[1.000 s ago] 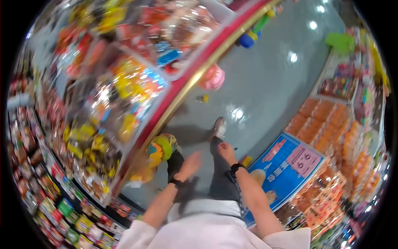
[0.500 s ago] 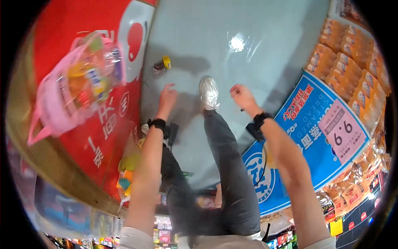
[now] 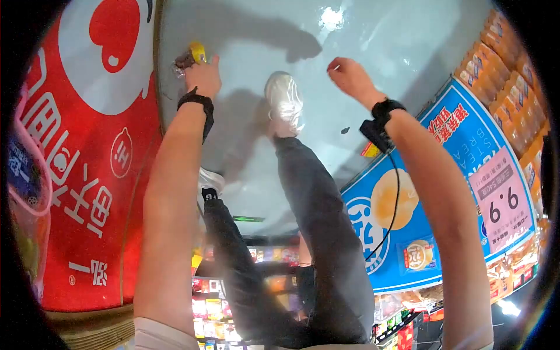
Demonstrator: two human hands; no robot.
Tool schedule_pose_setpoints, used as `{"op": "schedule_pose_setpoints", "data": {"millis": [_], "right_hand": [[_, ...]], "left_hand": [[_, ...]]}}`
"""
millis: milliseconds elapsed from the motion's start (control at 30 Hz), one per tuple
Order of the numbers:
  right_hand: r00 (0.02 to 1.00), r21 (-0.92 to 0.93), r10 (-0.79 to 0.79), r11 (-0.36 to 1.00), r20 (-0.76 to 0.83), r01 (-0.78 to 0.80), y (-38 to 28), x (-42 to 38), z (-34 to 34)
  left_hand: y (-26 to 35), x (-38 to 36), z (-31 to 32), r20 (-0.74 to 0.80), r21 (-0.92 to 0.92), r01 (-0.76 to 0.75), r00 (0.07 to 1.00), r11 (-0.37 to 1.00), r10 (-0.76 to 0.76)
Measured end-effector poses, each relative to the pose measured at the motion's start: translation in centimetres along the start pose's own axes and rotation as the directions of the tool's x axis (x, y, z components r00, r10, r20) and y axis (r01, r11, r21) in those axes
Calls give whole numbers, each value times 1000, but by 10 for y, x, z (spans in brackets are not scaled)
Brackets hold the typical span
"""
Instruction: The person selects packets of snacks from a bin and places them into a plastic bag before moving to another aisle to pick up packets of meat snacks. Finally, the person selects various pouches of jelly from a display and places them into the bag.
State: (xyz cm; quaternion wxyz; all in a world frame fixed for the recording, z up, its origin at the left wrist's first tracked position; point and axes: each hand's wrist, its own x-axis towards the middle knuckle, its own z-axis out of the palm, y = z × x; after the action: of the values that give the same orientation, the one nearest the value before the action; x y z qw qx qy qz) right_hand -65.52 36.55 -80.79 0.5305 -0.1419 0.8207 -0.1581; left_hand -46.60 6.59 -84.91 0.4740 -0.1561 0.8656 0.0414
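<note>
A small clear packet with dark contents and a yellow label lies on the grey floor beside the red display panel. My left hand reaches down to it, thumb held apart. The fingers partly cover the packet's lower edge, and whether they grip it is hidden. To the right, my right hand hangs above the floor with its fingers curled in, nothing visible in them. Black bands circle both wrists; the right one carries a black box with a cable.
A red printed panel rises on the left, with a pink-edged bag at its far side. On the right stands a blue steamed-bread sign below stacked orange packs. My white shoe is between my hands.
My left hand has moved forward and left to the packet on the floor. My right hand stays curled. The view has shifted, leaving the pink bag at the left edge.
</note>
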Motion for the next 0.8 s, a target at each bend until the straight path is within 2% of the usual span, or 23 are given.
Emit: {"op": "schedule_pose_setpoints", "data": {"millis": [33,100,133,167,333,400,500,600,633,700,733,800], "right_hand": [[998,-57,-67,996,4,67,-5,0,11],[995,-35,-70,997,67,73,-17,-3,30],[993,-54,-52,997,107,58,-30,-6,35],[992,-63,-5,998,123,12,-44,-10,40],[986,-154,-73,983,152,97,-73,-30,61],[990,-143,-54,987,128,72,-83,-45,60],[994,-84,-44,995,105,53,-93,-73,50],[983,-78,4,997,181,11,-99,-113,30],[988,-86,-1,996,157,15,-104,-129,22],[994,-113,-17,993,112,29,-115,-167,6],[995,-177,-32,983,95,49,-122,-186,-1],[996,-212,-44,976,71,58,-142,-226,-21]], "left_hand": [[-1,5,4,-4,-5,7,1000,1000,-7],[-6,13,10,72,-127,71,995,989,-63],[-8,11,8,68,-130,80,995,988,-71],[-7,9,6,42,-103,85,996,991,-81],[-5,-25,-7,-66,-135,111,990,985,-121],[4,-57,-32,8,-320,56,998,946,-57],[20,-117,-52,-155,-405,-134,985,905,77],[38,-172,-66,-332,-477,-337,924,812,189],[44,-191,-78,-356,-470,-353,914,809,191],[54,-231,-102,-413,-531,-462,873,711,259],[56,-251,-112,-438,-523,-477,861,706,258],[56,-293,-135,-414,-556,-563,825,611,384]]}}
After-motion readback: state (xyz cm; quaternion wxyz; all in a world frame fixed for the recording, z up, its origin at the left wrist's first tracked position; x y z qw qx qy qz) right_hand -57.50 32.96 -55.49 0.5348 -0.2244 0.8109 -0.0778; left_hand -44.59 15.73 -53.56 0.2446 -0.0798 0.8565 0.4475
